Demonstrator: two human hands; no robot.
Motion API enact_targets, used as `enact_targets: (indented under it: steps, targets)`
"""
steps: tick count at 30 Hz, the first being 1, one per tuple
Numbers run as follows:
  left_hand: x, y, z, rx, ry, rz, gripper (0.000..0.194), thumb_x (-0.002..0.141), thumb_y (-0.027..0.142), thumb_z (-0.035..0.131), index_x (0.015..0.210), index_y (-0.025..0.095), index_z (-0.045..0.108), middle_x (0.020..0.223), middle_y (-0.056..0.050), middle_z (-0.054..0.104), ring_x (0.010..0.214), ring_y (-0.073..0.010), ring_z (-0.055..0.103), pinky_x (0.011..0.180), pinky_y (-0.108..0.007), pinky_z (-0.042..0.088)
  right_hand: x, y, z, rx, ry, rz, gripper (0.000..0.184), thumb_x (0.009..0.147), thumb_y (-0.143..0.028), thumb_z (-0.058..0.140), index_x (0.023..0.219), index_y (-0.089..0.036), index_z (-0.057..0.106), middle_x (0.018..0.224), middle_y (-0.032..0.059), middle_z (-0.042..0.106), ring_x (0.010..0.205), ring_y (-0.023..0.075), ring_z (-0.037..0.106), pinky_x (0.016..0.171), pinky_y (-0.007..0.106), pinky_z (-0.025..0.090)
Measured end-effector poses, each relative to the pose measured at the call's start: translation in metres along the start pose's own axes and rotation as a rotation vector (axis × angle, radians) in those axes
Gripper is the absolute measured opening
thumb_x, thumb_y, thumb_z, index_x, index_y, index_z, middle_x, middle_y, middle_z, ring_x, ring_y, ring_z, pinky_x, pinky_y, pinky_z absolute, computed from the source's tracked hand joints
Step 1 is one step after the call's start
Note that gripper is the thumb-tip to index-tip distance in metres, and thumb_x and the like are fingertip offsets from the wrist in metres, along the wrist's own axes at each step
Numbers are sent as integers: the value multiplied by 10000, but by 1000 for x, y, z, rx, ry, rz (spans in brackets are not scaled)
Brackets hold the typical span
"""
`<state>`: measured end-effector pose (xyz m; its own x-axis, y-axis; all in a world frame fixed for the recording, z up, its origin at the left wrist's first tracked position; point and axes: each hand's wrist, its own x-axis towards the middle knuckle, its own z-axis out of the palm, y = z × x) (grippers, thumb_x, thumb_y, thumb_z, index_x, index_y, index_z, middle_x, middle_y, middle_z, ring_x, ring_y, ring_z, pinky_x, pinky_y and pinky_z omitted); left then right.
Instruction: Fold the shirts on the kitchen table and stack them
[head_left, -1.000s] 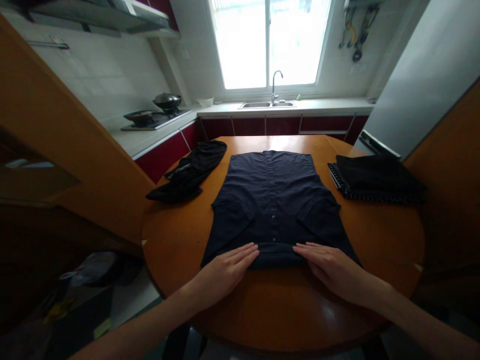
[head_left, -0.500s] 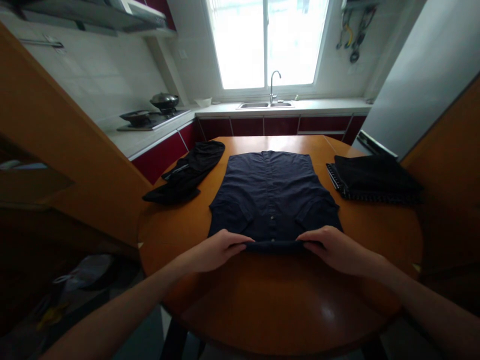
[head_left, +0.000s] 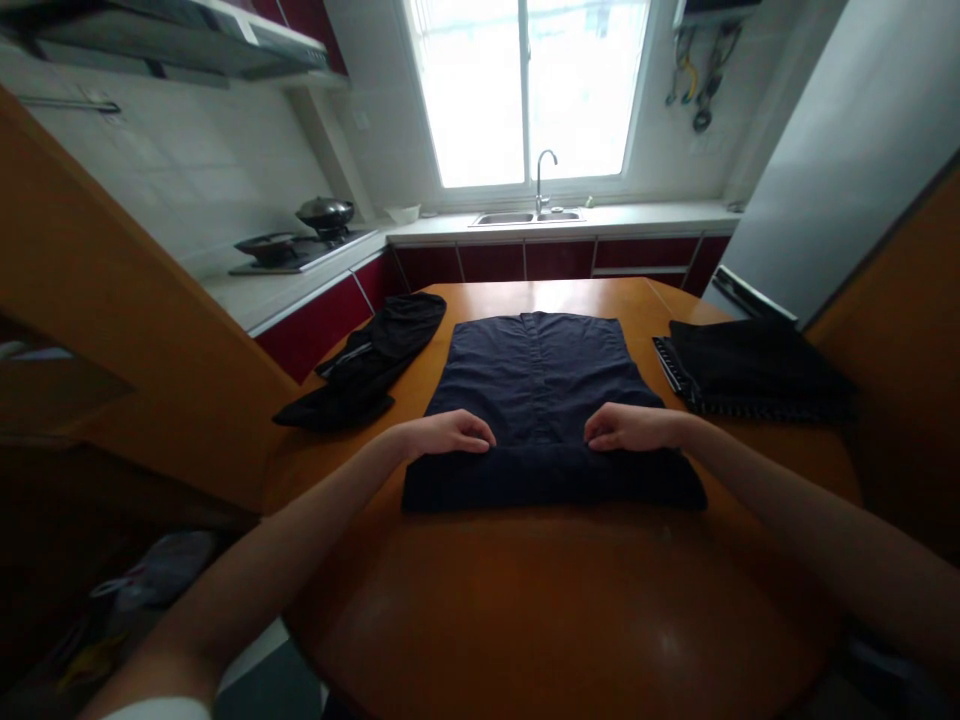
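A dark navy shirt (head_left: 536,375) lies spread on the round wooden table (head_left: 555,600), its near end doubled over into a wide flat band. My left hand (head_left: 454,434) pinches the edge of that band left of the shirt's middle line. On the other side of the line, my right hand (head_left: 628,427) grips the same edge with its fingers curled. Both hands rest low on the fabric, and the fingertips partly hide the cloth between them.
A crumpled black garment (head_left: 375,360) lies at the table's left. Folded dark cloths (head_left: 750,365) are stacked at the right. Beyond are a counter with a sink (head_left: 506,218), a stove with pans (head_left: 326,212) and a grey fridge (head_left: 840,150).
Both hands have moved away from me with the shirt's near edge, turning it over onto the shirt. A wide folded band now shows where buttons and cloth were visible.
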<state>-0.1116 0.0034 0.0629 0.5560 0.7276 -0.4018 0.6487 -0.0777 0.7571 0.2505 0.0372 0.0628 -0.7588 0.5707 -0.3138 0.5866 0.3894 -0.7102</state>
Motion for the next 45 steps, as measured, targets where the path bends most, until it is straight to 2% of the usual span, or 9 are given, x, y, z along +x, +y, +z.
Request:
enact_targets:
  steps: [6,11,15,20,25,29,37,41,45]
  targets:
    - [-21,-13,-5,-29,19,21,450,844,544,696,1104,177,720,1010,-24,718,911,-176,628,827,-242,461,-25,10,1,-13,59,3,480,906,-586,532,835,-148,717,706,-3,606,627,129,482,579,256,357]
    - [-37,-18,3,-64,86,2,484,817,495,733,1194,193,701,1127,-44,728,1014,-224,650,890,-288,490,-55,23,11,53,159,69,481,800,-601,697,1037,-187,752,952,40,717,834,209,609,727,289,460]
    - [-44,-20,13,-81,163,-24,520,778,461,775,1228,211,702,1173,-39,729,1059,-239,659,908,-296,505,-64,31,21,139,214,86,429,820,-580,670,902,-167,750,813,28,676,737,182,572,665,284,444]
    - [-41,-29,18,-181,201,-68,459,752,475,791,1119,202,754,1071,-38,764,952,-230,699,826,-291,544,-60,36,23,122,284,5,443,893,-568,572,739,-163,666,682,-13,541,648,134,453,608,269,380]
    - [-37,-27,12,-217,246,-98,403,738,494,796,1005,191,793,956,-39,780,824,-204,705,751,-268,547,-56,32,13,58,279,-13,463,902,-576,550,679,-173,601,644,-29,471,628,126,411,601,271,354]
    - [-32,-16,-4,-233,236,-124,433,702,497,823,996,180,799,930,-49,782,761,-193,696,710,-262,544,-51,32,-2,39,257,-10,454,879,-590,576,699,-175,608,646,-30,465,620,125,400,578,268,340]
    - [-4,-5,-56,-174,233,-102,436,643,509,852,903,163,803,844,-50,763,666,-160,642,611,-232,500,-26,36,-47,64,252,20,501,801,-654,629,658,-174,598,608,-27,454,568,112,371,518,269,285]
    - [19,-7,-80,-156,242,-132,445,598,503,877,881,170,795,812,-37,751,649,-145,624,581,-211,480,-6,40,-73,41,230,48,505,762,-668,658,687,-169,636,623,-18,489,576,115,381,536,277,287]
    - [47,-21,-102,-193,225,-177,470,562,500,898,897,188,791,852,-37,758,674,-150,641,612,-217,504,18,53,-92,58,226,82,511,731,-672,676,709,-162,657,641,-9,521,600,124,402,561,278,306]
